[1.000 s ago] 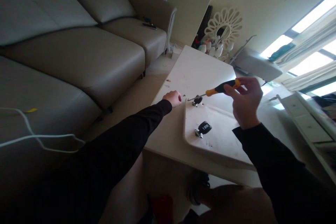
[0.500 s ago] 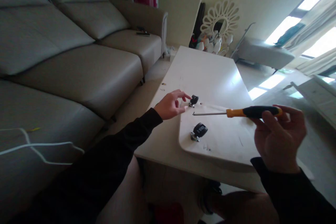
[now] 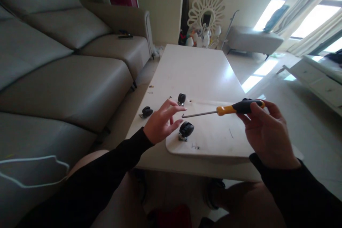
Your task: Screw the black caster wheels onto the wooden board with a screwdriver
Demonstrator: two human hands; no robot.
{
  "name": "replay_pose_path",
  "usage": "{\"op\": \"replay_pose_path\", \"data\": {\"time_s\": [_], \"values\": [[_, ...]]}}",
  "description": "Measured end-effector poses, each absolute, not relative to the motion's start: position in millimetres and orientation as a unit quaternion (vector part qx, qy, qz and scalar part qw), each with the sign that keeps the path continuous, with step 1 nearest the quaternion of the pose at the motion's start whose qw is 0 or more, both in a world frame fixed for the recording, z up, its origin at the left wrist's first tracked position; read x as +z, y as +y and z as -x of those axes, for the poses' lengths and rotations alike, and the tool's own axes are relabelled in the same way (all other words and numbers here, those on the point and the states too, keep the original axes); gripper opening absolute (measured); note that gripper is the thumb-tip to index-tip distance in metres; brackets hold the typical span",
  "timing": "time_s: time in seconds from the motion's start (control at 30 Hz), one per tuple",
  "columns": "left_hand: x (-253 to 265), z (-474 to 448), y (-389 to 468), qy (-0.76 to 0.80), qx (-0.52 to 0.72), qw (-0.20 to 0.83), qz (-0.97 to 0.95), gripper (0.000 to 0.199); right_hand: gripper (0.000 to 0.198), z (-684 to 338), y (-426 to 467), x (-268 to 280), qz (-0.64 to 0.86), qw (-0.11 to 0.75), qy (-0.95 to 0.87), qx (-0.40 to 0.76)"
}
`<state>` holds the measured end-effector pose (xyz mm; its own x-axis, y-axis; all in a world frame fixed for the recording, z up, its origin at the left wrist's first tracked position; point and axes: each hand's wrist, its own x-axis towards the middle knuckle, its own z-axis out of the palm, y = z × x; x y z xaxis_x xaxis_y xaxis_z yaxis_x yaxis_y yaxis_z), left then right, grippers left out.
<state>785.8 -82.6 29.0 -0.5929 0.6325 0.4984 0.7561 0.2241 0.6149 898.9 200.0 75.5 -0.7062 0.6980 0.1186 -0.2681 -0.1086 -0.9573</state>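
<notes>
My right hand (image 3: 267, 131) grips the yellow and black handle of a screwdriver (image 3: 227, 109), its shaft pointing left. A tiny dark piece, probably a screw, sits at the tip. My left hand (image 3: 162, 123) is beside that tip, thumb and forefinger apart with nothing visible between them. Just below the tip, a black caster wheel (image 3: 187, 128) with a metal plate stands on a white rounded panel (image 3: 213, 139). A second caster (image 3: 182, 98) is behind my left fingers, and a third caster (image 3: 146, 111) lies left of my hand.
The panel rests on a long white table (image 3: 192, 67). A grey sofa (image 3: 93, 74) runs along the left, with a white cable (image 3: 29, 158) near my left arm. Farther back are a flower-shaped mirror frame (image 3: 207, 9) and a grey bench (image 3: 251, 41). A white cabinet (image 3: 317, 74) stands right.
My left hand has drawn back from the far caster to beside the screwdriver tip. The view has shifted right, bringing the third caster into sight. The screwdriver stays in my right hand.
</notes>
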Motion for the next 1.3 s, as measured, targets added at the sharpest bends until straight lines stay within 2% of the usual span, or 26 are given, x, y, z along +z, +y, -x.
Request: {"op": "replay_pose_path", "data": {"time_s": [0.13, 0.73, 1.3], "values": [[30.2, -788.9, -81.7, -0.779, -0.442, 0.107, 0.433, 0.016, 0.022, -901.8, 200.1, 74.8, 0.171, 0.335, -0.581, 0.722], [37.4, -790.8, -86.5, -0.766, -0.428, 0.153, 0.454, 0.008, 0.027, -896.5, 194.6, 73.3, 0.209, 0.317, -0.531, 0.758], [36.6, -791.3, -85.7, -0.800, -0.400, 0.143, 0.424, 0.002, 0.030, -900.8, 190.6, 77.4, 0.210, 0.326, -0.510, 0.768]]}}
